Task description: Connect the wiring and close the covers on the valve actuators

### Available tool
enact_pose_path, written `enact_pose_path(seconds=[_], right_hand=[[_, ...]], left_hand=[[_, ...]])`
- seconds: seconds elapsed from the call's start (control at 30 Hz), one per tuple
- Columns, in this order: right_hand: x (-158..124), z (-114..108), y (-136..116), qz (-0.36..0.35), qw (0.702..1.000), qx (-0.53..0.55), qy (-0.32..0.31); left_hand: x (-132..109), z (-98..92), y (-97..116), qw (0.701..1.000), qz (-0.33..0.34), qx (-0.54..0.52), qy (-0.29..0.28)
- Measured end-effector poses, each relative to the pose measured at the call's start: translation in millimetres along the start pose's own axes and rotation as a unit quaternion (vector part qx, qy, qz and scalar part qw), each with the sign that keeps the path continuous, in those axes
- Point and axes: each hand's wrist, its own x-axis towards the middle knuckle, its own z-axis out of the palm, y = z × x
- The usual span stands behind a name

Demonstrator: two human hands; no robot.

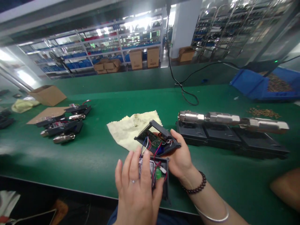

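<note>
In the head view, my right hand (pixel 182 159) grips a black plastic housing half (pixel 172 137), tilted up, with a circuit board (pixel 153 140) inside. Red, blue and white wires run from it down to a second black housing half (pixel 166 190) close to my body. My left hand (pixel 136 184) is on this lower half, its fingers over the inside and its thumb beside a green part (pixel 159 172). The fingers cover much of the lower half, and their tips are partly hidden among the wires. A pale yellow cloth (pixel 124 128) lies behind the upper half.
Several black housings (pixel 220 134) with metal cylinders stand on the right of the green table (pixel 100 165). Loose small brass-coloured pieces (pixel 264 112) lie near a blue bin (pixel 250 82). Opened units (pixel 63 125) sit left, before a cardboard box (pixel 49 95). A black cable (pixel 185 90) hangs down behind.
</note>
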Motion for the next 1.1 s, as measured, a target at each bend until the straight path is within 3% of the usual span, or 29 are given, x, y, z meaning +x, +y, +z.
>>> enact_pose_path(seconds=[0.13,0.23,0.37,0.47,0.57,0.63,0.7,0.83,0.9,1.1], right_hand=[[0,-1,0,-0.002,1.0,-0.014,0.025],[1,-4,4,-0.004,1.0,-0.013,0.0],[0,-10,10,-0.104,0.99,-0.071,-0.06],[-6,-19,10,-0.235,0.949,-0.184,-0.099],[-14,-28,5,-0.345,0.868,-0.342,-0.101],[-19,-31,0,-0.379,0.823,-0.416,-0.077],[-23,-32,-4,-0.379,0.806,-0.45,-0.06],[-32,-30,-7,-0.321,0.831,-0.451,-0.056],[-39,-28,-6,-0.305,0.825,-0.474,-0.043],[-57,-23,-1,-0.34,0.736,-0.585,0.003]], left_hand=[[-10,8.2,-11,0.999,0.035,0.019,-0.034],[-15,12.2,-13,0.998,0.047,-0.004,-0.041],[-16,14.2,-8,0.998,0.048,-0.03,-0.036],[-14,17.3,-2,0.997,0.012,-0.07,-0.009],[-14,21.8,0,0.995,0.004,-0.097,0.005],[-15,24.1,-1,0.994,0.015,-0.103,0.012],[-15,24.7,-2,0.994,0.032,-0.101,0.018],[-10,21.2,-3,0.995,0.056,-0.076,0.007],[-6,19.3,-2,0.995,0.069,-0.068,0.014],[-1,19.9,-4,0.991,0.113,-0.066,0.003]])
